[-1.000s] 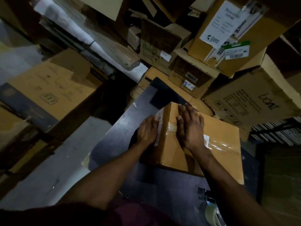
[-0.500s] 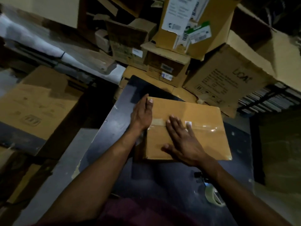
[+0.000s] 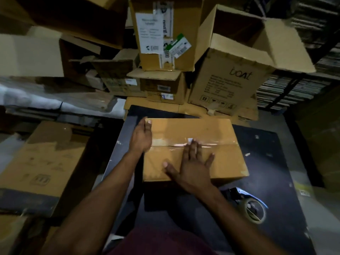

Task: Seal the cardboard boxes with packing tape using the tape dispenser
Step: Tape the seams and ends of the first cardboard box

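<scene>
right hand [image 3: 191,162] flat, fingers spread, on box [image 3: 220,162].

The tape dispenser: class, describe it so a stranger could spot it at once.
Start at the dark table with the taped box. Look nearer the person, just right of the right forearm. The tape dispenser lies there: the only blue-framed tool holding a tape roll.

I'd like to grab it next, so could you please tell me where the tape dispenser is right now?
In the head view, the tape dispenser lies on the dark table at the lower right, just beyond the right forearm and near the taped cardboard box.
</scene>
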Motion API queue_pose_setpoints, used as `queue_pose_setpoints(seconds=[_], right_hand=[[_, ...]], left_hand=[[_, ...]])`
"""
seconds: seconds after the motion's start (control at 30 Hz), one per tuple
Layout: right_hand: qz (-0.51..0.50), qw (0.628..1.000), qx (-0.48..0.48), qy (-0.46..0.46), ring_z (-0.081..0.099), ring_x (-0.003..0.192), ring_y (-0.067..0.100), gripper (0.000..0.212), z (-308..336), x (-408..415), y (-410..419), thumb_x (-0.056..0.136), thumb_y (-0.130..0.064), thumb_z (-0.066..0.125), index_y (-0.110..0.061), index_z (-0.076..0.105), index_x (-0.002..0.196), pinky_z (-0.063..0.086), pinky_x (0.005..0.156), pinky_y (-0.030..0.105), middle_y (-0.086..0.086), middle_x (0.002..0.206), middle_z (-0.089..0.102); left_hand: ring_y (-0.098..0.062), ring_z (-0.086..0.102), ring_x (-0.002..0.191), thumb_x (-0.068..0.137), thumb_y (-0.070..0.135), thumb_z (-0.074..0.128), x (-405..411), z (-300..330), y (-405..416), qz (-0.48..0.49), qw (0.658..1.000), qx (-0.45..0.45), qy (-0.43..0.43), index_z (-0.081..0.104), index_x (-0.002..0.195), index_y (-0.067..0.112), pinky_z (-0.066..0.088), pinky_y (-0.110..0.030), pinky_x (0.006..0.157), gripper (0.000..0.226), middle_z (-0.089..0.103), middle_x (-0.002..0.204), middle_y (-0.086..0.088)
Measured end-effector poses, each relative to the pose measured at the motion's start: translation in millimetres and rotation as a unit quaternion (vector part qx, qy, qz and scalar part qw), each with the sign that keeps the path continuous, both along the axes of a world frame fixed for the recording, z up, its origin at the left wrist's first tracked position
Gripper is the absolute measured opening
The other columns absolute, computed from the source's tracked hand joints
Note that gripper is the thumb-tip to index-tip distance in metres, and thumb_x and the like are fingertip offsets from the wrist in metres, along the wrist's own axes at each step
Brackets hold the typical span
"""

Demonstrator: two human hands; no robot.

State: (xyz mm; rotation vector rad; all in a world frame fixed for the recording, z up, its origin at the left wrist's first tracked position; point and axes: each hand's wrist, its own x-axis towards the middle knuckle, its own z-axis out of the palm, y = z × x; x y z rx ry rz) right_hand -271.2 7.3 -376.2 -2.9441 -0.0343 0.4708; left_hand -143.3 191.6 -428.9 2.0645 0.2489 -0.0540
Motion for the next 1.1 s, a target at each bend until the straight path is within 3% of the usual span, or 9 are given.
queue_pose_setpoints(seconds=[0.17,0.33,0.4,0.5,0.57,0.77,0.87,1.0,1.1], right_hand=[[0.137,0.988,-0.003,-0.07,0.006,0.158,0.03,0.074,12.4,-1.4,-35.5,0.1,-0.072,0.019,-0.031,0.018,0.162,0.018,0.119,0.065,0.003,0.172,0.011],[-0.045,0.996,-0.053,-0.06,-0.004,0.158,0.033,0.086,19.4,52.7,-135.7,0.088,-0.086,0.034,-0.042,0.017,0.16,0.011,0.12,0.068,0.001,0.173,0.002],[-0.052,0.997,-0.042,-0.029,0.014,0.156,0.033,0.096,21.0,63.4,-158.2,0.08,-0.093,0.037,-0.043,0.018,0.159,0.025,0.119,0.065,0.002,0.171,0.015],[-0.09,0.995,0.008,-0.036,0.058,0.121,0.03,0.097,19.2,60.2,-161.8,0.067,-0.104,0.038,-0.038,0.05,0.138,0.054,0.093,0.051,0.001,0.131,0.061],[-0.14,0.985,0.018,-0.098,0.064,0.098,0.027,0.088,11.8,51.8,-153.2,0.064,-0.106,0.035,-0.03,0.06,0.101,0.057,0.079,0.046,-0.001,0.101,0.063],[-0.295,0.945,0.077,-0.118,0.053,0.122,0.04,0.095,-9.1,18.8,-127.2,0.078,-0.095,0.036,-0.017,0.057,0.127,0.05,0.09,0.05,0.017,0.132,0.056],[-0.315,0.939,0.099,-0.099,0.056,0.122,0.043,0.097,-12.7,13.6,-129.7,0.083,-0.092,0.033,-0.01,0.053,0.132,0.049,0.092,0.052,0.021,0.142,0.051],[-0.299,0.94,0.137,-0.09,0.061,0.113,0.041,0.089,-13.8,10.1,-139.0,0.091,-0.085,0.031,-0.006,0.055,0.124,0.051,0.087,0.047,0.021,0.131,0.058],[-0.267,0.926,0.243,-0.107,0.065,0.094,0.031,0.075,-12.4,8.2,-156.7,0.091,-0.084,0.029,-0.016,0.06,0.1,0.052,0.076,0.04,0.012,0.105,0.068]], left_hand=[[-0.036,0.061,0.122,0.111,0.05,0.038,34.9,21.8,22.1,-0.124,0.984,0.122,-0.028,0.057,0.145,0.012,0.043,-0.033,0.087,0.055,0.067,0.131,-0.017],[-0.033,0.061,0.125,0.107,0.052,0.045,43.1,57.5,-3.3,-0.1,0.958,0.25,-0.094,0.052,0.149,0.021,0.05,-0.049,0.101,0.053,0.067,0.136,-0.012],[-0.028,0.06,0.125,0.104,0.052,0.048,10.7,66.4,-29.3,-0.099,0.951,0.265,-0.125,0.054,0.147,0.025,0.05,-0.051,0.104,0.051,0.066,0.136,-0.007],[-0.029,0.043,0.143,0.097,0.053,0.047,-61.8,58.7,-68.2,-0.13,0.928,0.323,-0.135,0.056,0.144,0.027,0.036,-0.054,0.115,0.054,0.055,0.15,-0.006],[-0.032,0.027,0.154,0.094,0.056,0.044,-107.4,50.5,-88.1,-0.119,0.926,0.34,-0.115,0.056,0.144,0.028,0.023,-0.058,0.119,0.06,0.044,0.16,-0.009],[-0.038,0.014,0.158,0.096,0.06,0.045,-153.5,34.1,-108.9,-0.053,0.937,0.328,-0.109,0.057,0.143,0.028,0.014,-0.065,0.12,0.058,0.029,0.167,-0.021],[-0.031,0.019,0.158,0.099,0.06,0.042,-133.7,21.5,-93.9,-0.076,0.971,0.217,-0.062,0.053,0.149,0.03,0.027,-0.059,0.123,0.06,0.02,0.172,-0.013],[-0.007,0.031,0.147,0.101,0.06,0.047,-98.4,11.9,-79.3,-0.098,0.987,0.088,-0.089,0.06,0.145,0.034,0.047,-0.046,0.113,0.053,0.024,0.171,0.003],[-0.008,0.032,0.148,0.102,0.055,0.051,-90.2,10.8,-79.7,-0.104,0.987,0.071,-0.098,0.062,0.145,0.032,0.046,-0.044,0.115,0.05,0.025,0.171,0.003]])
